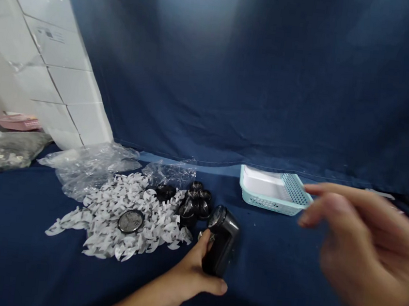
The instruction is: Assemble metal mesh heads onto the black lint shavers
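My left hand (191,276) is wrapped round a black electric shaver (222,245) with a round head, tilted at the middle of the blue cloth. Its thumb lies along the lower end and its fingers are on the left side. Raised at the right, my right hand (366,248) is smeared by motion. Its thumb and index finger point left and are apart, with nothing visible between them. Left of the shaver sit several black round shaver heads (195,203). Beside them spreads a heap of small whitish leaf-shaped pieces (110,216), with a dark round mesh disc (130,221) on top.
A light-blue basket (272,205) with something white in it stands behind my right fingertips. Crumpled clear plastic bags (97,166) lie behind the heap. At the far left are a filled grey bag (7,152) and a pink basket (19,121). A dark blue curtain (252,80) hangs behind.
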Demonstrator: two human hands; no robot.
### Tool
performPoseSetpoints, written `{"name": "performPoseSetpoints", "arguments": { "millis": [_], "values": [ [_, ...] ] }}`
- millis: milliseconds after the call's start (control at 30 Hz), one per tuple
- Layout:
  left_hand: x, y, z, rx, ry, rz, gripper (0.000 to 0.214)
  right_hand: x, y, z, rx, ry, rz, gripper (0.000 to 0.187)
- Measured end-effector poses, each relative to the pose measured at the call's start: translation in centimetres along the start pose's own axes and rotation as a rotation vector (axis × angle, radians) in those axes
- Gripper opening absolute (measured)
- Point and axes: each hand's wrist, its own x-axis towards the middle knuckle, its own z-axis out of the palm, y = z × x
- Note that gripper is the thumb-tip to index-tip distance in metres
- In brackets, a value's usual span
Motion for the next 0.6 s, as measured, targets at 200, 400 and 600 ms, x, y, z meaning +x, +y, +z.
{"name": "performPoseSetpoints", "arguments": {
  "millis": [200,400,600],
  "values": [
    [0.6,-0.2,0.3,-0.414,-0.210,-0.088,0.057,-3.2,5.2,4.3,0.272,-0.459,0.348,0.038],
    [2.6,-0.9,2.2,-0.567,-0.231,-0.197,0.048,-9.2,7.7,3.9,0.655,-0.623,0.807,0.059],
    [4.2,-1.9,3.8,-0.675,-0.192,-0.230,0.078,-10.1,8.5,3.8,0.752,-0.525,0.834,0.052]
  ]
}}
